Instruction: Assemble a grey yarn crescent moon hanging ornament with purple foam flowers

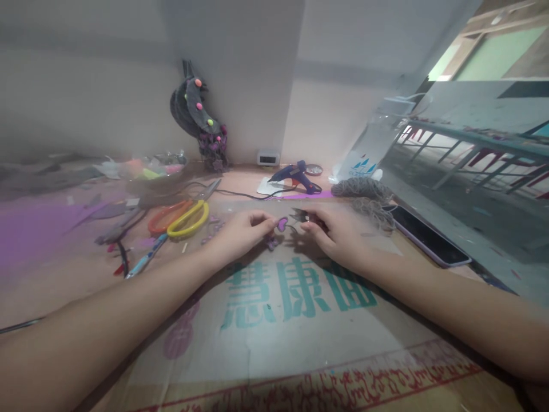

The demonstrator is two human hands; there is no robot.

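Note:
My left hand (251, 228) pinches a small purple heart-shaped piece (282, 224) with a grey edge between thumb and fingertips. A short thin grey strand trails from the heart toward the right. Closed around a small hand tool (299, 215) with pointed dark jaws, my right hand (332, 232) faces the left one. The tool's handles are mostly hidden in the palm, so I cannot tell whether it is pliers or snips. Its tips are apart from the heart. Several small purple pieces (271, 242) lie on the table below and beside my left hand.
Orange-and-yellow-handled scissors (189, 220) and a blue pen (147, 256) lie left. Behind my hands are a blue glue gun (295, 174) with its cord and a decorated grey crescent (195, 109). Grey yarn (364, 191), a phone (429, 234) and a clear plastic bag (369, 143) are right.

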